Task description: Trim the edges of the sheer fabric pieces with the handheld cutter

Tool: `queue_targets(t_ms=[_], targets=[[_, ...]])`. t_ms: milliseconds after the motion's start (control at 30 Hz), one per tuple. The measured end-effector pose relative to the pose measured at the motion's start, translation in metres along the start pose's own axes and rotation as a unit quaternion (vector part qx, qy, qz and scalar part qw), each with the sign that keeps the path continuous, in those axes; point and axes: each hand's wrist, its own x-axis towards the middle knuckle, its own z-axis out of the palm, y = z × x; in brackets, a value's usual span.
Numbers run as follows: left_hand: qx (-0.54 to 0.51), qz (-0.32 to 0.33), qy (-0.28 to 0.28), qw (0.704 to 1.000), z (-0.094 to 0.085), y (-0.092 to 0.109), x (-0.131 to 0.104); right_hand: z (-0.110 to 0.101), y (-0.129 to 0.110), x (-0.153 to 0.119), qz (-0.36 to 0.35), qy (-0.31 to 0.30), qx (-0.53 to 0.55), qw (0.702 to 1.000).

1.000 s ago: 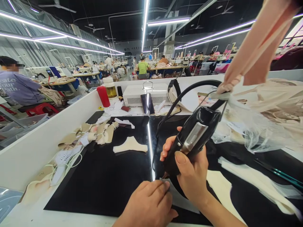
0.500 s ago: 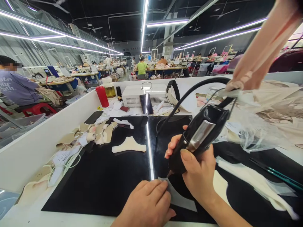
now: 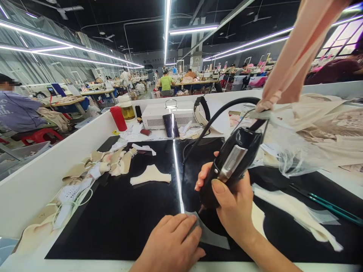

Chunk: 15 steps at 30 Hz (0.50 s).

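Note:
My right hand (image 3: 231,198) is wrapped round a black corded hand tool (image 3: 232,162) with a metal lever on its side. The tool tilts, its narrow tip pointing down close to a thin, grey see-through piece (image 3: 211,234) on the black work surface (image 3: 113,219). Flat on the near end of that piece lies my left hand (image 3: 177,240), fingers together and pressing down, with nothing gripped. Part of a cream fabric piece (image 3: 257,219) shows behind my right wrist. Farther left lies a small stack of cream cut pieces (image 3: 150,175).
Pink cloth strips (image 3: 295,56) hold the tool up from above, beside its black cable (image 3: 224,113). Teal-handled tweezers (image 3: 326,202) and cream strips (image 3: 297,211) lie right. Cup-shaped pieces (image 3: 121,162) line the left edge. A white box (image 3: 153,117) and phone (image 3: 171,125) stand behind.
The whole view has shifted slightly, so things appear a little farther left. Both hands and the tool keep nearly the same place over the grey piece.

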Motion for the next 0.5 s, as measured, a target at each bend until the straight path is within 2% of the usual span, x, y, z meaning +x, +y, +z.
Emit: queue_targets(t_ms=[233,367,500], targets=[[-0.014,-0.023,-0.061,0.998,-0.013,0.002,0.003,-0.023,-0.031,-0.009,-0.014,-0.040,-0.056,0.998],[-0.001,-0.016,-0.062,0.998,-0.013,0.003,0.002,-0.033,-0.040,-0.018,-0.020,-0.021,-0.045,0.999],[-0.001,-0.001,-0.049,0.999,-0.011,0.005,0.002,-0.034,-0.042,-0.022,-0.032,-0.008,-0.044,0.999]])
